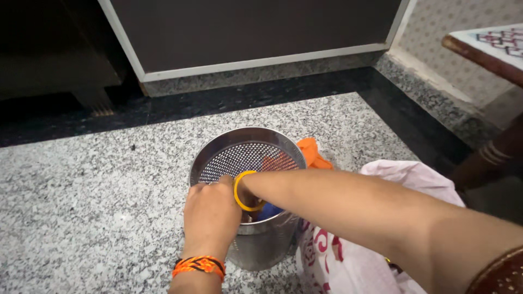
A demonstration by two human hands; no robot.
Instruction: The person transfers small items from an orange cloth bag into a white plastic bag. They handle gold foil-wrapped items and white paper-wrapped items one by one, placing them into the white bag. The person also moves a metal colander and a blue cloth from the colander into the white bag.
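A round perforated steel bin [245, 155] stands on the speckled granite floor. My left hand [210, 218], with an orange-and-black thread band at the wrist, grips the bin's near rim. My right hand [251, 202] reaches down inside the bin past a yellow bangle [239, 190] on the wrist. Its fingers are hidden below the rim, next to something blue [269, 211] inside. An orange cloth [313, 152] shows just behind the bin's far right side.
A white and pink cloth with a red pattern [348, 256] lies heaped right of the bin, under my right forearm. A dark cabinet base with white trim [256, 64] runs along the back. A wooden table leg [490, 155] stands at the right.
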